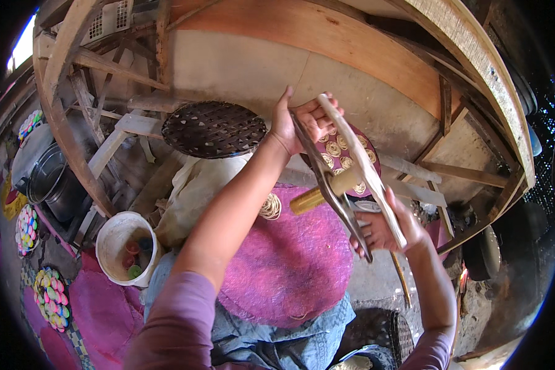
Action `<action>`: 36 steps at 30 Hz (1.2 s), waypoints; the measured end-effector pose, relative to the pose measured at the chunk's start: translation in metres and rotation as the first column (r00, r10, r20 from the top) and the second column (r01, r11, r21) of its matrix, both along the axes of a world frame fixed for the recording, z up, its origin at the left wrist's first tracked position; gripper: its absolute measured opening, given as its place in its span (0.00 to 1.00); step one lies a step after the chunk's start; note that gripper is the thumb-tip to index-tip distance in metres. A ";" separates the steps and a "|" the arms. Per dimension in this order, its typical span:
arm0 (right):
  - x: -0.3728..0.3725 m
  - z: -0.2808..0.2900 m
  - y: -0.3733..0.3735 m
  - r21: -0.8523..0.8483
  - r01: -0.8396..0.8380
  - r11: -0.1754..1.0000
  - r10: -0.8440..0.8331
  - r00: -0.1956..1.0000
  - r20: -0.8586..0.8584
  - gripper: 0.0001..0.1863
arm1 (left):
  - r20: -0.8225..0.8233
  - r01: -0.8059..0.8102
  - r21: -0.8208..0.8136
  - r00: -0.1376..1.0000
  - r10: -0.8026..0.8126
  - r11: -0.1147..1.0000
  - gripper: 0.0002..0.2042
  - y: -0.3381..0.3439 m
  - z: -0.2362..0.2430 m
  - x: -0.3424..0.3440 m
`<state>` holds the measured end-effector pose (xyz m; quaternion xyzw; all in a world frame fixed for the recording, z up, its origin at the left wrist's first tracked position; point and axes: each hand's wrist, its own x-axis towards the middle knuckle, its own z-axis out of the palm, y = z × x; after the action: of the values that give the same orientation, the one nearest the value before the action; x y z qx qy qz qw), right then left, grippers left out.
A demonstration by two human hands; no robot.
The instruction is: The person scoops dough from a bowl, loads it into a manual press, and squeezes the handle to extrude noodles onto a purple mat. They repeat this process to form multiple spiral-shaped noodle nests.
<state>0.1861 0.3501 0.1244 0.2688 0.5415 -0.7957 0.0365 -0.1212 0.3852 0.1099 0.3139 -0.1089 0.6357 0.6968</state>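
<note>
Both my hands grip a two-bar hand press, tilted in the air, with one pale and one dark wooden bar and a brass-coloured tube pointing down to the left. My left hand is at the upper ends of the bars, thumb stretched out and fingers curling behind the pale bar. My right hand wraps the lower ends. Below lies a round pink-purple mat across my lap, with a bundle of thin pale strands at its upper left edge. Behind the press, a dark red round tray carries several pale strand coils.
A dark woven round tray rests beyond my left arm. At left stand a white bucket with small cups inside and a metal pot. Wooden framing arches overhead and around. A small fire glows at right beside dark pans.
</note>
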 end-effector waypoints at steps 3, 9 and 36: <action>-0.018 -0.004 0.031 0.165 0.064 0.984 -0.092 0.981 0.171 0.61 | 0.131 -0.018 0.097 0.991 0.005 0.995 0.30 0.050 -0.053 -0.012; -0.041 -0.009 0.051 0.342 -0.014 0.940 -0.137 0.901 0.412 0.58 | 0.224 -0.120 0.106 0.970 0.094 0.987 0.23 0.081 -0.121 -0.027; -0.019 0.001 0.034 0.536 0.037 0.843 -0.236 0.922 0.307 0.39 | 0.258 -0.108 -0.030 0.960 0.112 0.994 0.28 0.072 -0.088 -0.001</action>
<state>0.1668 0.3842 0.1255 0.4484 0.6993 -0.5567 0.0036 -0.1223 0.4570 0.0218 0.2281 -0.1765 0.7100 0.6424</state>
